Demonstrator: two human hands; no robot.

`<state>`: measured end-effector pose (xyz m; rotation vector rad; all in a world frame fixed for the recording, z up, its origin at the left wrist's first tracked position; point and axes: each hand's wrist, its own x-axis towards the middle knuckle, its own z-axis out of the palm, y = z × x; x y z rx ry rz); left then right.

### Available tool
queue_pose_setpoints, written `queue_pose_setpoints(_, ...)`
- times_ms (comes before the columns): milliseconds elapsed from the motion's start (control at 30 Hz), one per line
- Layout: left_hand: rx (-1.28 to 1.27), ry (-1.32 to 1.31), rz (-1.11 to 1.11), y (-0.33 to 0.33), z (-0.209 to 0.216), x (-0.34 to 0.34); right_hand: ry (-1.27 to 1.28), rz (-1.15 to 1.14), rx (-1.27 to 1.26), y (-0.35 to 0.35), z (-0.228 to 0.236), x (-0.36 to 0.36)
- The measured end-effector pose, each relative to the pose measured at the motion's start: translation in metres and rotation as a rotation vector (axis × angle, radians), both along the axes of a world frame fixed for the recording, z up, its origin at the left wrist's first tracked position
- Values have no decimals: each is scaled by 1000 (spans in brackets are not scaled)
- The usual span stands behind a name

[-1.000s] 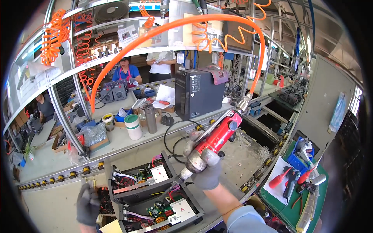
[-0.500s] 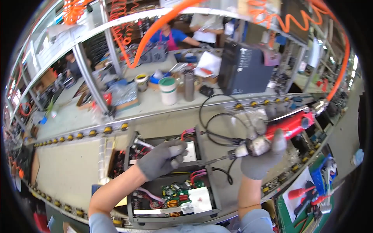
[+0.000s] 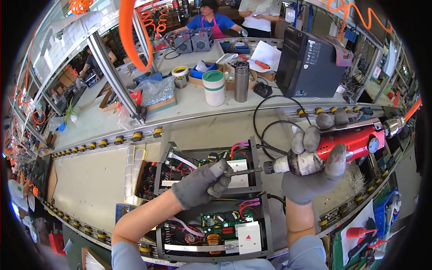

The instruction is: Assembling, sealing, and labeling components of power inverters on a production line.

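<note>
My right hand [image 3: 310, 180], in a grey glove, is wrapped round a red pneumatic screwdriver [image 3: 344, 146] with white tape near its front. The driver lies sideways, its long dark bit [image 3: 247, 172] toward the left. My gloved left hand [image 3: 200, 185] is closed, thumb and fingers pinched at the bit's tip; anything small between them is hidden. Below the hands sits an open dark metal case [image 3: 265, 240] with a green circuit board [image 3: 220, 219], a copper coil and a white plate [image 3: 249, 237]. Behind it, a second such case [image 3: 255, 157] is partly covered by my left hand.
Yellow-black rollers [image 3: 137, 136] line the conveyor's edges. On the bench beyond stand a white tub with green lid [image 3: 214, 90], a steel flask [image 3: 241, 83] and a black computer tower [image 3: 310, 65]. An orange air hose [image 3: 414, 109] feeds the driver. A co-worker [image 3: 211, 21] sits opposite.
My left hand has moved right to the bit's tip, which it was apart from before. The driver has turned more level. The whole view has shifted, showing the co-worker opposite more fully.
</note>
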<state>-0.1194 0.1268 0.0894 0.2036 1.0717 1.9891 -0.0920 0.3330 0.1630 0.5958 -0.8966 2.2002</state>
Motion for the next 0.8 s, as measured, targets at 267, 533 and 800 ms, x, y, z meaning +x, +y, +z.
queue_pose_setpoints(267, -68, 18, 27, 6, 8, 5, -41, 54, 73, -4, -5, -3)
queue_pose_setpoints(533, 16, -39, 66, 8, 5, 7, 209, 144, 63, -3, -10, -3)
queue_pose_setpoints(800, 50, -227, 193, 9, 18, -5, 43, 61, 23, -15, -7, -5)
